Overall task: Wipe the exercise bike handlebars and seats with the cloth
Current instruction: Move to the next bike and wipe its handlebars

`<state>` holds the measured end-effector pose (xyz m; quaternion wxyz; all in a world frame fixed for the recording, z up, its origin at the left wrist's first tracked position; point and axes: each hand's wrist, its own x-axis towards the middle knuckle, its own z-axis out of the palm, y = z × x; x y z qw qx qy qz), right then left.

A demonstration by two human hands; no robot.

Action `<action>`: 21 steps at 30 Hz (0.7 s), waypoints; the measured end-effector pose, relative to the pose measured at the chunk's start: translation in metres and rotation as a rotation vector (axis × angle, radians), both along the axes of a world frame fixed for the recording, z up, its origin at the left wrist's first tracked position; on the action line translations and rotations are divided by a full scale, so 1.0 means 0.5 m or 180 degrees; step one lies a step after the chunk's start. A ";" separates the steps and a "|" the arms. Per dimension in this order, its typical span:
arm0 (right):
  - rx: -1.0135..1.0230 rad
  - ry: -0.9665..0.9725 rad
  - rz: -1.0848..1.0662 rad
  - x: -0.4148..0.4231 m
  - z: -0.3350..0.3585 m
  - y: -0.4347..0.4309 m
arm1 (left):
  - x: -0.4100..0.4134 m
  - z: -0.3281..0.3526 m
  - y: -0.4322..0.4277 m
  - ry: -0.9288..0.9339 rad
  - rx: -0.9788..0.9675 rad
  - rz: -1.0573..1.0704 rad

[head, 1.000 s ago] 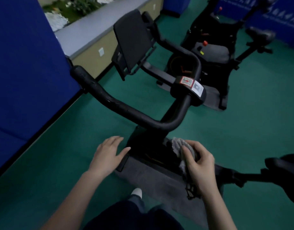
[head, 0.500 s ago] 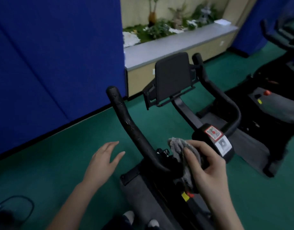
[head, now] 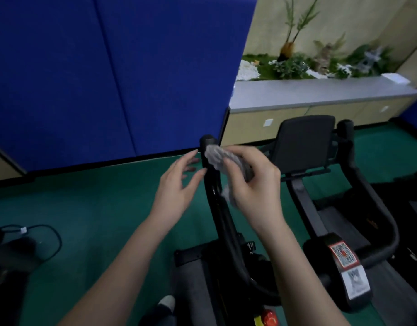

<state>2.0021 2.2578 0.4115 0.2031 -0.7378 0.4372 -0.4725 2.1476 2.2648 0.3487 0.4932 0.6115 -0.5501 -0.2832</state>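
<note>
Cloth (head: pixel 218 158) — pinched in right hand (head: pixel 254 187) fingers against handlebar (head: pixel 211 184) — left hand (head: pixel 177 187) spread.

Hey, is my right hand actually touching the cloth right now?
Touching. The head view shows the right hand pinching the cloth between thumb and fingers.

Item count, as visible:

- Hands: two, the left hand (head: pixel 177 187) and the right hand (head: pixel 254 184), at frame centre.
- Cloth (head: pixel 214 156): one, grey, at centre.
- Handlebar arms: two, the left handlebar arm (head: pixel 224 227) and the right handlebar arm (head: pixel 367 196).
- Console panel (head: pixel 301 142): one, right of centre.
- Labels at lower right: two, the upper label (head: pixel 343 254) and the lower label (head: pixel 354 282).
- Blue partition panels, upper left: two, the outer panel (head: pixel 49 78) and the inner panel (head: pixel 179 67).
- Floor cable (head: pixel 54 241): one, lower left.
- Shoe (head: pixel 167 302): one, bottom edge.
- Red knob (head: pixel 270 316): one, bottom edge.
</note>
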 end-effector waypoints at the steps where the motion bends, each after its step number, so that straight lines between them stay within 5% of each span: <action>1: -0.0080 0.0088 0.0026 0.019 0.007 -0.025 | -0.006 0.005 -0.006 0.0179 -0.0010 0.0016; 7: -0.0450 0.1139 0.0345 0.090 0.018 -0.160 | -0.026 0.010 -0.021 0.1409 0.0108 0.0091; 10: 0.0136 0.1599 0.0483 0.097 0.013 -0.190 | -0.025 0.010 -0.025 0.1539 0.0096 0.0087; 13: 0.0726 0.0982 0.0068 0.091 0.007 -0.166 | -0.021 0.008 -0.026 0.1629 0.0050 0.0010; 21: 0.0981 -0.0044 -0.0662 0.096 -0.038 -0.109 | -0.010 -0.006 -0.029 0.1785 0.0034 -0.0173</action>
